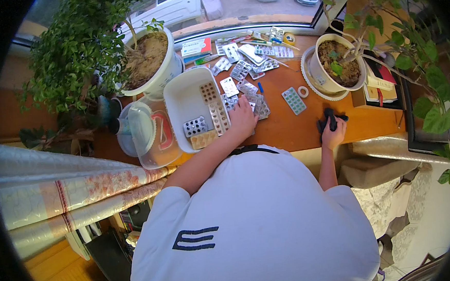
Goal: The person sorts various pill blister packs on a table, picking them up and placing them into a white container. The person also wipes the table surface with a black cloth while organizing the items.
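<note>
My left hand (245,118) reaches over the right rim of a white plastic box (179,101). Its fingers rest at a pile of pill blister packs (262,108); whether they grip one is hidden. Inside the box lie a silver blister pack with dark pills (195,127), a tan blister pack (204,139) and brown-dotted packs (208,93) along the right wall. A bunched black cloth (329,119) is held in my right hand (333,134) near the table's front edge. Between the hands lie a green-pill blister pack (294,101) and a small tape roll (303,92).
More blister packs (240,70) are strewn towards the window, with a yellow tape roll (289,39) and a medicine carton (196,47). Potted plants in a large white pot (169,59) and a smaller pot (318,71) flank them. A clear lid (148,145) leans left of the box.
</note>
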Available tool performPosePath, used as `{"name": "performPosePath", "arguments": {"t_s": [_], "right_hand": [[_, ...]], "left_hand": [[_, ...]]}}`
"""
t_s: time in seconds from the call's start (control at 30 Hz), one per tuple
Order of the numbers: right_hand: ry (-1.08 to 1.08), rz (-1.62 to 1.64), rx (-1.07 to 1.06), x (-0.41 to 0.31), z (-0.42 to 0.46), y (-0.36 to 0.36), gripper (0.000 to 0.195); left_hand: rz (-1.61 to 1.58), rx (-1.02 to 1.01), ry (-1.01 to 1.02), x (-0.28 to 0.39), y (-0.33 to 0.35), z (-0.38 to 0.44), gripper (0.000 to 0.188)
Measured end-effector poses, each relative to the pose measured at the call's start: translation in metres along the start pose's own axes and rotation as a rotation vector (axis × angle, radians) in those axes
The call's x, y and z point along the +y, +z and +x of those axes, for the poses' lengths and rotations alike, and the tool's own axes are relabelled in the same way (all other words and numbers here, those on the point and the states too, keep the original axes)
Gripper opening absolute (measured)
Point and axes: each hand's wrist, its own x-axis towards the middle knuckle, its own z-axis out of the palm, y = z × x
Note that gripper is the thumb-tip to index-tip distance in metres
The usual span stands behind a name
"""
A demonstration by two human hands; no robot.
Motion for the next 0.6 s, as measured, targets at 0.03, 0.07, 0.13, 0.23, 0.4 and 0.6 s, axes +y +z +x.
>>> {"name": "performPosePath", "arguments": {"t_s": [0.03,0.07,0.13,0.23,0.4,0.6], "right_hand": [[-0.011,0.006,0.013,0.003,0.000,0.001,0.014],[-0.014,0.006,0.012,0.006,0.000,0.002,0.014],[-0.011,0.000,0.017,0.005,-0.001,0.001,0.014],[0.016,0.019,0.018,-0.005,0.003,-0.004,0.013],[0.033,0.384,0.074,-0.096,0.029,-0.029,0.018],[-0.565,0.773,-0.355,-0.256,0.064,-0.087,0.041]], "left_hand": [[-0.011,-0.046,-0.017,0.000,0.001,0.002,0.061],[-0.022,-0.093,-0.034,0.000,0.001,0.005,0.062],[-0.074,-0.118,-0.048,0.004,-0.011,0.010,0.062],[-0.401,-0.073,-0.069,-0.011,-0.025,0.013,0.055],[-1.986,-0.444,-0.346,-0.059,-0.100,0.011,0.042],[-2.241,-0.367,-0.150,-0.002,-0.169,-0.009,0.047]]}}
